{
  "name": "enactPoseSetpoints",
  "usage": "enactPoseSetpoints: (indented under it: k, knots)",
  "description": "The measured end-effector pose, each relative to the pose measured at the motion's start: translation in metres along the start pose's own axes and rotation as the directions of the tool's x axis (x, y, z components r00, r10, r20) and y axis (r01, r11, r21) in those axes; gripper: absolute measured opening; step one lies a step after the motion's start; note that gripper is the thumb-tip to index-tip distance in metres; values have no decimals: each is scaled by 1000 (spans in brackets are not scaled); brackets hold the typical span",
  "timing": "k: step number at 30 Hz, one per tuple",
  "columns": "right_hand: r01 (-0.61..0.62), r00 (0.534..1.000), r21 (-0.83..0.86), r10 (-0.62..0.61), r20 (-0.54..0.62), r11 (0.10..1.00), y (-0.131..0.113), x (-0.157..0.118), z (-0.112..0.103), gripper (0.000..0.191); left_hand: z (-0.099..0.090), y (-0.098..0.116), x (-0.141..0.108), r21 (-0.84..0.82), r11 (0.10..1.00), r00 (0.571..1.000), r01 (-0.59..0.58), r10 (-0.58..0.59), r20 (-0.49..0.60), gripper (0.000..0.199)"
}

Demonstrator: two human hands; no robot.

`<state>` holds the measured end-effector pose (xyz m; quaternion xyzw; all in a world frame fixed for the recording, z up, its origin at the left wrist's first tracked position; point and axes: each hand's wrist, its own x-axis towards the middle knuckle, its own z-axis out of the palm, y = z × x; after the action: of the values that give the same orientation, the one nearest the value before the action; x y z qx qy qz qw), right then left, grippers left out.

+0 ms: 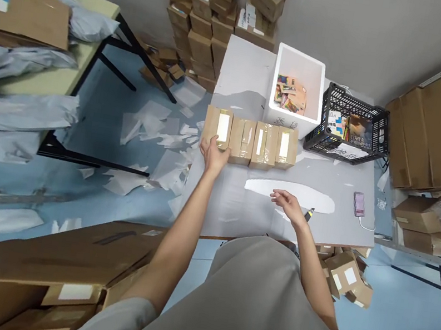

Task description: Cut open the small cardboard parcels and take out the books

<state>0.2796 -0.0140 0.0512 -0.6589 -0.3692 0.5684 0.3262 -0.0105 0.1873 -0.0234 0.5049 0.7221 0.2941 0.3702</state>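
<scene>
Several small brown cardboard boxes stand in a row on the grey table (233, 210). My left hand (213, 155) has its fingers spread over the near end of the leftmost box (212, 120), which bears a white label. My right hand (288, 203) hovers over a long white strip (261, 186), its fingers loosely extended and holding nothing. A yellow and black cutter (309, 215) lies just right of that hand. The other boxes (242, 141) in the row have clear tape and labels, and neither hand touches them.
Behind the row stand a white foam box (291, 119) and a black crate (345, 152) holding books. A phone (359, 204) with a cable lies at the right. Stacked cartons (200, 46) rise beyond the table, and a yellowish table (97, 6) with grey packages is at the left.
</scene>
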Motion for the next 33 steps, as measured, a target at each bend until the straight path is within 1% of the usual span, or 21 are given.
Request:
enactPoseSetpoints:
  k: [2,5,9,11,13,15,18,20,22,24,27,29,30,33]
  knots:
    - [15,1000,-22,-14,3,1000,-10,7,10,53,4,2,17,32,998,999,47,-47,0,78]
    - [24,1000,-41,-23,12,999,-16,12,22,49,9,-2,28,61,995,996,84,-83,-5,77]
    - [-7,1000,-35,8,23,999,-12,10,29,47,9,-16,30,138,989,998,58,-53,-45,92]
    - [-30,999,-34,31,35,999,-7,8,30,49,9,-20,35,196,978,995,78,-63,-78,96]
    - [-42,998,-30,43,42,999,-3,9,31,51,7,-20,41,215,967,986,134,-110,-122,97]
    - [-40,998,-27,41,49,999,-2,11,32,53,3,-19,48,197,963,975,184,-153,-161,95]
    - [-15,997,-18,17,71,1000,-2,13,34,50,-9,-23,46,171,967,967,186,-150,-205,91]
    - [14,997,-6,-13,79,1000,-3,13,32,48,-23,-35,31,167,972,963,168,-125,-237,92]
    - [39,997,4,-39,72,999,-1,11,26,47,-39,-54,5,176,971,958,161,-111,-265,97]
    - [41,998,9,-42,57,999,4,8,16,47,-54,-76,-30,199,968,956,151,-91,-279,103]
    - [-1,999,17,0,36,1000,16,2,1,47,-70,-104,-88,246,964,969,98,-36,-246,108]
    - [-34,999,21,33,41,999,26,-1,-6,47,-71,-115,-125,267,962,981,53,0,-193,108]
    - [-44,998,23,43,50,999,30,-2,-8,46,-68,-118,-141,273,962,988,26,17,-155,107]
    - [-45,995,24,43,89,999,40,-3,-12,44,-47,-115,-180,267,963,997,-42,57,-46,104]
